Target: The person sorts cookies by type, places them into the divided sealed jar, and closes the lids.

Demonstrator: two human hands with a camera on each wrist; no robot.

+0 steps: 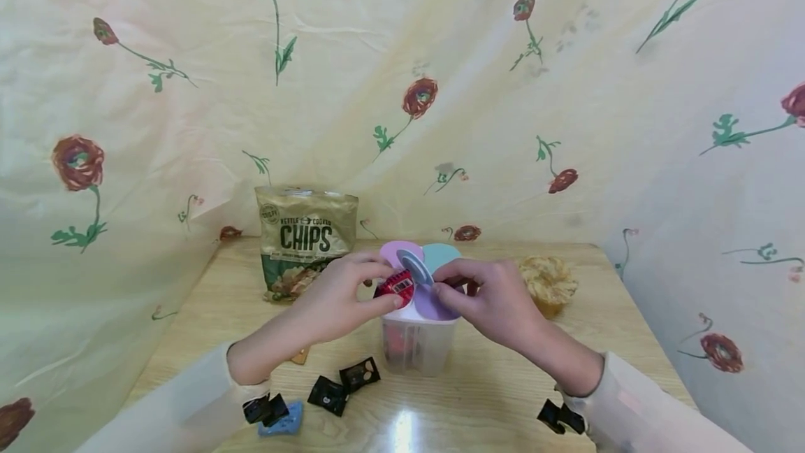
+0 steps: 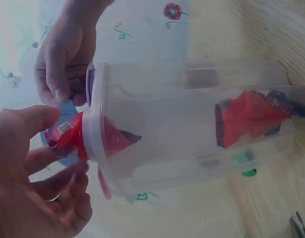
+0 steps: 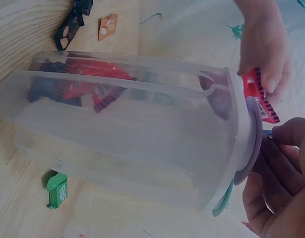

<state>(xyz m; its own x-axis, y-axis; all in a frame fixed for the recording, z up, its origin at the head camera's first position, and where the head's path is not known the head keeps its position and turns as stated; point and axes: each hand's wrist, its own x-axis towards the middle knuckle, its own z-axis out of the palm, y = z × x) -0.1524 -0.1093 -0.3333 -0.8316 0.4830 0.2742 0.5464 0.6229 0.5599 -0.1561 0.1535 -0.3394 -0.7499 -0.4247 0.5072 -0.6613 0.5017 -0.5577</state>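
Dark wrapped sweets (image 1: 342,384) lie along the tabletop's near edge. Behind them, mid-tabletop, stands our clear container (image 1: 418,341). Our left hand (image 1: 339,296) pinches a red packet (image 1: 396,286), half inserted, long axis slanting down into the lid opening. Our right hand (image 1: 493,292) pinches the lifted blue flap (image 1: 415,265) just beside it.

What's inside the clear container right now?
Red wrappers lie at the bottom of the clear container, and the left hand pinches another red packet at the lid opening. The frosted walls blur any darker pieces beside them.
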